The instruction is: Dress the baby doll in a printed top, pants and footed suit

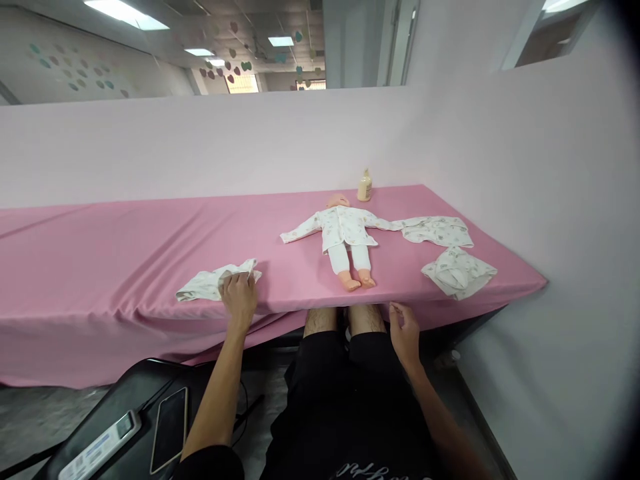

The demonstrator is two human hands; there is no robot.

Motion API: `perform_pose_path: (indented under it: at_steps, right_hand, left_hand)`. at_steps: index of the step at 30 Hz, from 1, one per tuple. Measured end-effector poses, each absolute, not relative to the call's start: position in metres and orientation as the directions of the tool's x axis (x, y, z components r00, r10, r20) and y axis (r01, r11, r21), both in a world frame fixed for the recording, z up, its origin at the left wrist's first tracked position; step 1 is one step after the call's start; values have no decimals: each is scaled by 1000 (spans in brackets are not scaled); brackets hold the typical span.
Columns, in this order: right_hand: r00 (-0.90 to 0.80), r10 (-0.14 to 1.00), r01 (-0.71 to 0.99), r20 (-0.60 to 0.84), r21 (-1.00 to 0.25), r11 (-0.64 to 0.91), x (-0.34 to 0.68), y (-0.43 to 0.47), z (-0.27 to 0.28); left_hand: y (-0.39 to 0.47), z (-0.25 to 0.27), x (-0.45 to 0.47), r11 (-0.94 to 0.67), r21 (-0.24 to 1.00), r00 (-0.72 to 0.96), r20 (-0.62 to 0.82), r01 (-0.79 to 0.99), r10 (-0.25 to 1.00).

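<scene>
Nursery-style room: doll [345,229], baby clothes [200,285]

A cream pump bottle [365,187] stands near the back edge of the pink-covered bench [125,233], by the white wall [200,147]. A phone [170,430] and a white device [100,448] with a small screen lie on a black seat [143,383].

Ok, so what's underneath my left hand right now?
Your left hand is over a crumpled pale cloth, which lies on the pink sheet. The hand hides part of the cloth, and whatever its folds cover can't be seen.
</scene>
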State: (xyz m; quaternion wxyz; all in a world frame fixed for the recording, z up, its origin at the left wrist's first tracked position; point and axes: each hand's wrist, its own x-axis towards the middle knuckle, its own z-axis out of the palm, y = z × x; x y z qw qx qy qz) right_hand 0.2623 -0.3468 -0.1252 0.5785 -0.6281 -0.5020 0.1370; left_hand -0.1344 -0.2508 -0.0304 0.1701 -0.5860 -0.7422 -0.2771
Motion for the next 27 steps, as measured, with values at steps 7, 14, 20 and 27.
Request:
perform_pose_path:
  at_steps: [7,14,20,27]
  right_hand:
    - [401,800,472,447,-849,237,252,-358,-96]
    - [13,869,379,495,-806,454,196,-378,-9]
    - [-245,855,185,457,-844,504,185,-394,38]
    - [-120,969,-180,214,-965,191,215,-397,31]
  left_hand:
    - [-264,24,-136,-23,750,-500,463,661,732]
    - [-334,86,-63,-249,966,-188,232,-75,954]
    - [-373,102,-20,-153,966,150,186,-208,971]
    - [-371,83,-4,-223,954,349,282,-202,894]
